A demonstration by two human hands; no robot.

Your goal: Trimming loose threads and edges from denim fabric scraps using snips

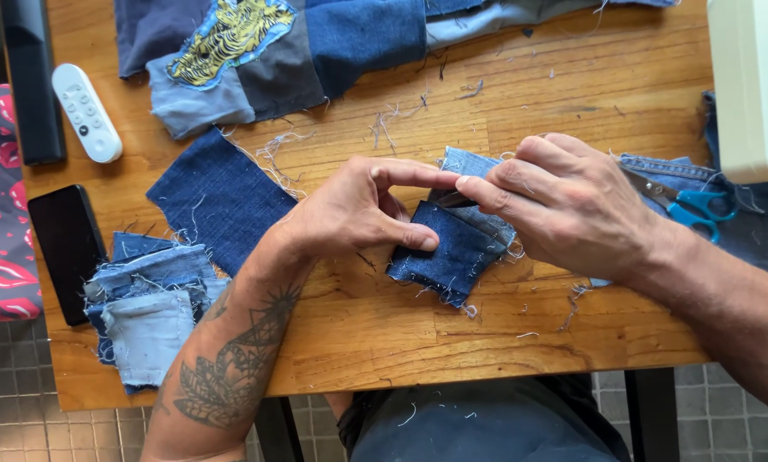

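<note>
Both hands meet over a small stack of dark denim squares (448,252) lying near the middle of the wooden tabletop (572,103). The left hand (350,214) presses its thumb down on the top square's left part while its forefinger reaches across to the far edge; its grip is pressed together on the cloth. The right hand (564,201) pinches the far edge of the same stack between fingertips and thumb, touching the left forefinger. Whether a pin or needle sits between those fingertips is too small to tell.

To do this well, the edges should probably be kept flush under the thumb so the layers do not slide, with loose threads brushed aside.

Blue-handled scissors (688,205) lie just right of the right hand. A larger denim piece (221,197) and a pile of lighter squares (149,312) sit to the left, beside a black phone (66,248) and a white remote (86,111). A patchwork panel (298,43) lies far.
</note>
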